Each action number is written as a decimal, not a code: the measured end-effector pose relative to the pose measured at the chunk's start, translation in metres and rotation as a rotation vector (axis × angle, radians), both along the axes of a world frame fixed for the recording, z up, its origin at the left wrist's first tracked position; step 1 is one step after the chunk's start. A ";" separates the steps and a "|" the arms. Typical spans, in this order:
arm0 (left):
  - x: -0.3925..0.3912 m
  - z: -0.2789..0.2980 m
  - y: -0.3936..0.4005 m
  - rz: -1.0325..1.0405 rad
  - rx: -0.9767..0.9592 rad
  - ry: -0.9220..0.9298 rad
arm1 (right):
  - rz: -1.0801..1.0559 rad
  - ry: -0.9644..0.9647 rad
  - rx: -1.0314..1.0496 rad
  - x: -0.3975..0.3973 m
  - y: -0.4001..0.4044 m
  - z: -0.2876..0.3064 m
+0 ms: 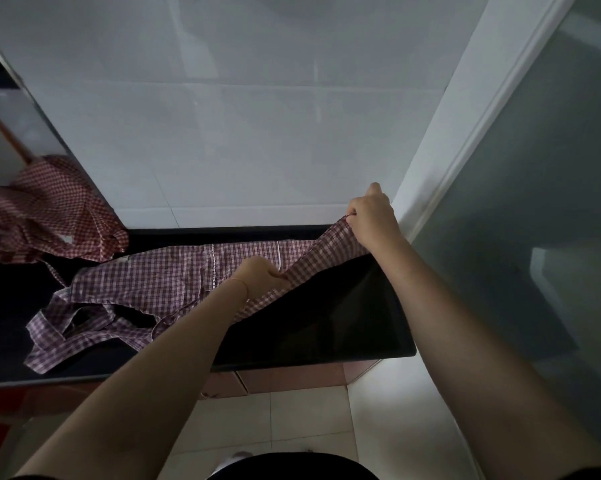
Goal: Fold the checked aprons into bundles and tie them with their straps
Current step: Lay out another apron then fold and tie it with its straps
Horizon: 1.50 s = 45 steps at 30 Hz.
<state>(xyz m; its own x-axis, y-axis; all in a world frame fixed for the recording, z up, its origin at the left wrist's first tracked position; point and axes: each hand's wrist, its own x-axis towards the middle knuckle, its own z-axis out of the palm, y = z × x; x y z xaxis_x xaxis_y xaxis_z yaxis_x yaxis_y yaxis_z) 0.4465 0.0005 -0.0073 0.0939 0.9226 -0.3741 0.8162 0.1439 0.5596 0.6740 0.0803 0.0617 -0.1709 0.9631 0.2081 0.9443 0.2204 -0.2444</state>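
Item 1 — checked apron (174, 271), purple-and-white check, spread lengthwise along the back edge of the dark worktop (344, 317). Not yet folded into a bundle. Its right end is lifted off the surface. The right hand (371, 213) pinches that end near the back right corner; the left hand (262, 273) grips a gather of the same cloth nearer the middle, fingers curled round it. Judged stage: the first fold is only being started.

Item 2 — straps (74, 330) of this apron, lying loose and tangled toward the front left of the worktop. Untied.

Item 3 — second checked apron (53, 216), red-and-white, heaped crumpled at the left end of the worktop. Untouched, unfolded.

Completed bundles: 0 in view. Remaining: fold and tie both.

Brands, labels, writing: none legible; a small pale tag on the red apron is too blurred to read.
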 end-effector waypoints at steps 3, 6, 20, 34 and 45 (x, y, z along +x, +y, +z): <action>-0.011 0.031 0.012 -0.065 -0.004 -0.045 | 0.012 0.033 0.088 -0.004 0.007 0.021; -0.022 0.069 0.020 -0.150 -0.162 -0.102 | 0.052 0.006 0.117 -0.013 0.016 0.049; -0.073 0.250 0.028 0.028 0.145 -0.488 | 0.070 -0.055 0.463 -0.053 0.006 0.265; -0.109 0.279 -0.021 -0.130 -0.130 -0.827 | -0.211 -0.044 0.661 -0.048 -0.033 0.345; -0.128 0.252 0.011 0.627 0.615 0.123 | -0.230 0.096 0.196 -0.045 -0.009 0.248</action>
